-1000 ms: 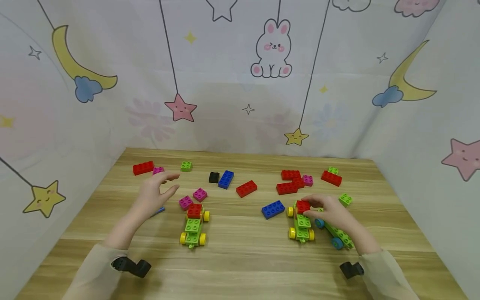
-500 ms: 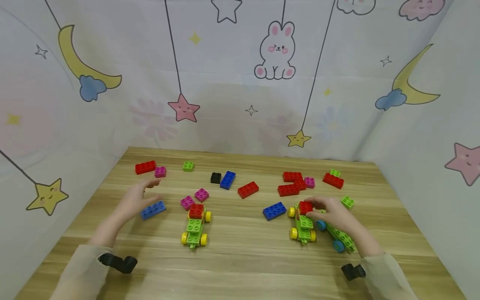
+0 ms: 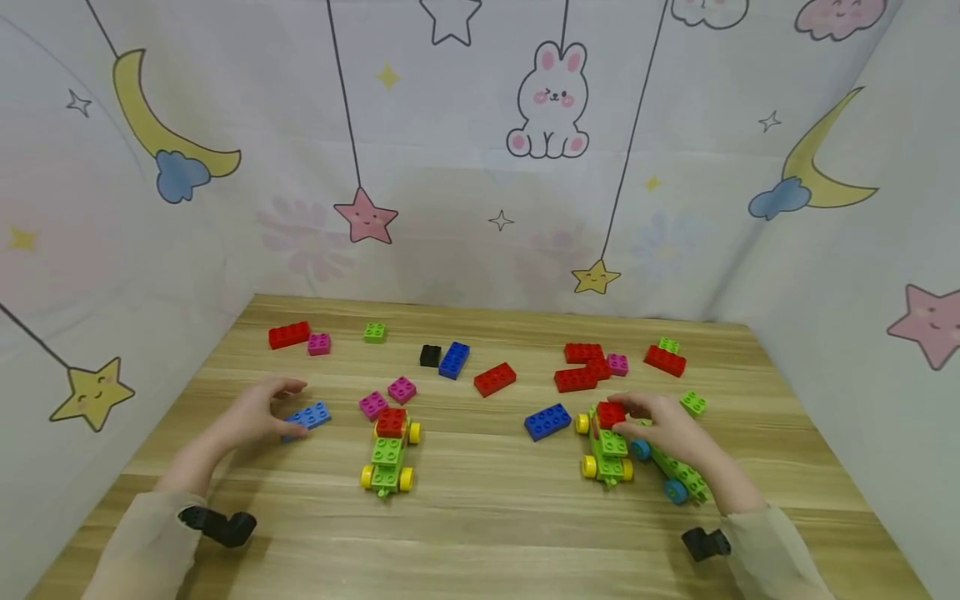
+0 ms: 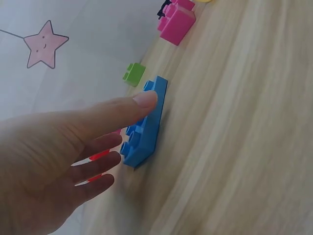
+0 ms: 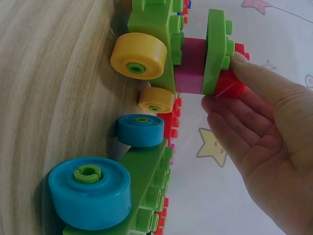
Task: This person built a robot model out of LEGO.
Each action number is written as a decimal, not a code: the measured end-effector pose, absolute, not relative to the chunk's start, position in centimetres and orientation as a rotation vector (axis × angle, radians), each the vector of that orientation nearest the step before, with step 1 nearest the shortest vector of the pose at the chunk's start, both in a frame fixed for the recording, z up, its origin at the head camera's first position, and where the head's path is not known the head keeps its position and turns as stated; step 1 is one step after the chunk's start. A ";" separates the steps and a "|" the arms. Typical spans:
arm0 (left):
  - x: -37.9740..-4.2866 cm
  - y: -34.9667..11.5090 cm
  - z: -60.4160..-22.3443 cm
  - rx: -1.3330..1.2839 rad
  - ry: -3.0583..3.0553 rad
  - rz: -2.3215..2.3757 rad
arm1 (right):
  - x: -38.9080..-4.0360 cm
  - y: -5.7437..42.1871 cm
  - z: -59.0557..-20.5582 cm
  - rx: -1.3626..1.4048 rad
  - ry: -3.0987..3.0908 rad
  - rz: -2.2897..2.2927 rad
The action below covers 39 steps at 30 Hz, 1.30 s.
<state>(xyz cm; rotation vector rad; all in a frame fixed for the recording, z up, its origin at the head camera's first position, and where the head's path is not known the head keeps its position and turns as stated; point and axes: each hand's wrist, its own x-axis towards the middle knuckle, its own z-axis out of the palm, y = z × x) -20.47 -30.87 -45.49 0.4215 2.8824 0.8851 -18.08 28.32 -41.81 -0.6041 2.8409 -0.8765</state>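
Note:
My left hand (image 3: 249,414) is at a light blue brick (image 3: 315,414) on the left side of the table. In the left wrist view the thumb (image 4: 145,100) lies across that brick, and the other fingers are spread, apart from it; whether the thumb touches it I cannot tell. On the right, my right hand (image 3: 663,423) pinches a red brick (image 5: 229,84) atop a toy car (image 3: 604,458) with a green base and yellow wheels. A pink brick and a green plate sit below the red brick. The car stands on the table.
A similar yellow-wheeled car (image 3: 386,458) stands left of centre. A green base with blue wheels (image 3: 678,473) lies beside the right car. Near the middle are a dark blue brick (image 3: 547,422) and a red brick (image 3: 495,379). Several loose bricks lie farther back, before a fabric backdrop (image 3: 450,208).
My left hand has moved left and down to the light blue brick, which its arm partly hid at first. The right hand stays on the red brick; the camera view shifted slightly.

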 end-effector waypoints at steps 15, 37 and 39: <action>-20.4 -31.0 -45.7 0.387 2.819 0.882 | -17.8 27.9 -41.2 -0.594 2.867 -0.850; -20.4 -27.0 -41.0 0.457 2.935 0.914 | -17.1 25.9 -39.8 -0.646 3.046 -0.988; -20.4 -26.1 -40.2 0.523 2.965 0.908 | -16.9 25.3 -39.4 -0.678 3.070 -0.995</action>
